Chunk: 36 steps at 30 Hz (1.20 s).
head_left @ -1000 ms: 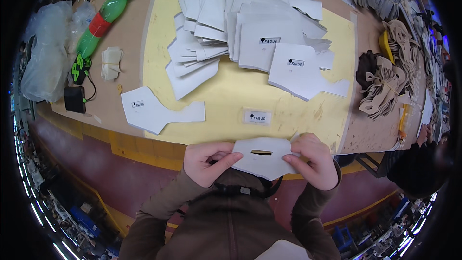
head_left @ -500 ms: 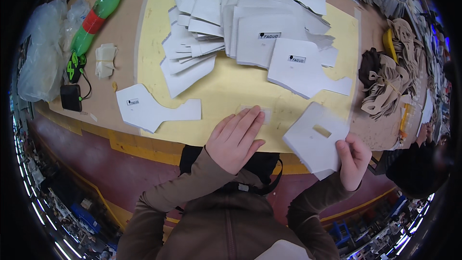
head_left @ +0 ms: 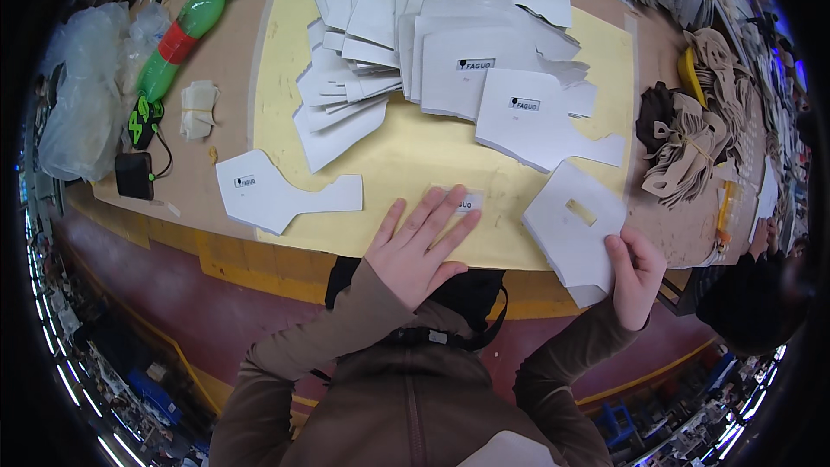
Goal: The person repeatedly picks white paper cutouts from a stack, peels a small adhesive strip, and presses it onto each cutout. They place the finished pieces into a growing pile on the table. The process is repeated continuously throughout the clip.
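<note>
Fingers spread, my left hand (head_left: 418, 246) lies flat on the yellow sheet (head_left: 406, 147), over part of a small clear label (head_left: 469, 201) with dark print. My right hand (head_left: 638, 275) pinches the lower right edge of a white cut piece (head_left: 560, 229) between thumb and fingers. A narrow rectangular slot goes through that piece, and yellow shows through it. Beyond it lies another white cut piece (head_left: 521, 121) bearing a dark printed label. A similar labelled white piece (head_left: 259, 190) rests alone at the left.
A fanned pile of white pieces (head_left: 467, 39) covers the far middle. Leftward are a green bottle (head_left: 194, 13), plastic bags (head_left: 82, 112), a banded white bundle (head_left: 199, 111) and a black device (head_left: 134, 175). Tied beige pieces (head_left: 687, 147) lie at the right; another person's hand (head_left: 761, 238) shows beyond.
My left hand's fingers have spread and shifted slightly, uncovering more of the label's print. The slotted white piece in my right hand has moved a little farther away and turned slightly.
</note>
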Each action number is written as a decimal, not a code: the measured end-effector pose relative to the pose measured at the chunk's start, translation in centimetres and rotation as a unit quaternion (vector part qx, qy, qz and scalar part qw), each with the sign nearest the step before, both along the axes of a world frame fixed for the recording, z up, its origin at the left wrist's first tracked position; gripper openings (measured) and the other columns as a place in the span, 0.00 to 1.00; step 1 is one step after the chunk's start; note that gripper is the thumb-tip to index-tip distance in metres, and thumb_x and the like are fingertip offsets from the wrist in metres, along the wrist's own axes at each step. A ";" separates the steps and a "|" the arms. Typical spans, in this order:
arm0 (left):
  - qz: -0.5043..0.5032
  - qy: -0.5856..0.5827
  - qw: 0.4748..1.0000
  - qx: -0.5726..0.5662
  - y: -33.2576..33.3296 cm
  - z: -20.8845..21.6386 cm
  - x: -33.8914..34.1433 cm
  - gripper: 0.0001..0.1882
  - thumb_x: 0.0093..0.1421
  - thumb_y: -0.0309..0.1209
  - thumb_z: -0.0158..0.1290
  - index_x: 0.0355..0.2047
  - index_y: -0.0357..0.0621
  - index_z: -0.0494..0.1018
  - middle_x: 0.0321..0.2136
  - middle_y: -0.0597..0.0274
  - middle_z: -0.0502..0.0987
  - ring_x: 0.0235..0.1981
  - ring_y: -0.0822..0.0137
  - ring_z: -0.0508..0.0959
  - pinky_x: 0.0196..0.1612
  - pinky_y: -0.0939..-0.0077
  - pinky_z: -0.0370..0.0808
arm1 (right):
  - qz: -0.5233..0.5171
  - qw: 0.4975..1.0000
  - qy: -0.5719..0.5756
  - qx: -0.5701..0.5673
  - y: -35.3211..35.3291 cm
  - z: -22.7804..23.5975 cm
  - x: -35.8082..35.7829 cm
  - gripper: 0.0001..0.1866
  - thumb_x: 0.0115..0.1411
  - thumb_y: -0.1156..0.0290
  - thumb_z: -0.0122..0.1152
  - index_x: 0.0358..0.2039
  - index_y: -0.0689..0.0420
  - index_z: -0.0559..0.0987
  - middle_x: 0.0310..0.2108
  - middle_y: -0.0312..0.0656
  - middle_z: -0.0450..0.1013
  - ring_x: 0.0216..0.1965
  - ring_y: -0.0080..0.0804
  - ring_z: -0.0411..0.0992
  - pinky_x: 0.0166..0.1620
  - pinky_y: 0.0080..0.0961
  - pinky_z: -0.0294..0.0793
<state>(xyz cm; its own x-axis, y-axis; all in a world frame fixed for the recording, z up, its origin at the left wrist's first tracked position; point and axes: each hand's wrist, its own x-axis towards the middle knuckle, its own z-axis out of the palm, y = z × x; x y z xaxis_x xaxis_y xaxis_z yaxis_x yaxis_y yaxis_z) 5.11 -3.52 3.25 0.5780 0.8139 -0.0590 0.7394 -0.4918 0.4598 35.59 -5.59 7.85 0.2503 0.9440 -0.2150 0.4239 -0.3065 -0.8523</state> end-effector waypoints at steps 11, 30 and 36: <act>0.168 -0.150 0.974 0.024 2.2 -0.6 -1.1 0.25 0.57 0.29 0.63 0.55 0.39 0.74 0.63 0.46 0.66 0.64 0.42 0.65 0.65 0.54 0.65 | 0.019 0.973 -0.215 0.079 1.0 -0.3 0.3 0.19 0.60 0.80 0.62 0.52 0.64 0.78 0.49 0.44 0.73 0.43 0.32 0.71 0.48 0.27 0.70; 0.281 -0.497 0.709 -0.413 1.2 1.3 -1.0 0.06 0.64 0.19 0.58 0.41 0.30 0.76 0.38 0.55 0.82 0.41 0.72 0.82 0.48 0.80 0.79 | 0.125 0.976 0.023 0.177 1.3 -1.8 -14.0 0.14 0.52 0.83 0.71 0.41 0.62 0.83 0.39 0.46 0.78 0.39 0.37 0.79 0.42 0.28 0.77; 0.242 -0.530 0.706 -0.402 1.0 0.0 -1.4 0.06 0.65 0.19 0.56 0.42 0.31 0.76 0.39 0.59 0.80 0.46 0.72 0.81 0.51 0.80 0.78 | 0.118 0.979 0.046 0.160 1.6 -1.9 -14.3 0.14 0.52 0.84 0.70 0.41 0.64 0.83 0.40 0.45 0.79 0.39 0.35 0.79 0.42 0.26 0.78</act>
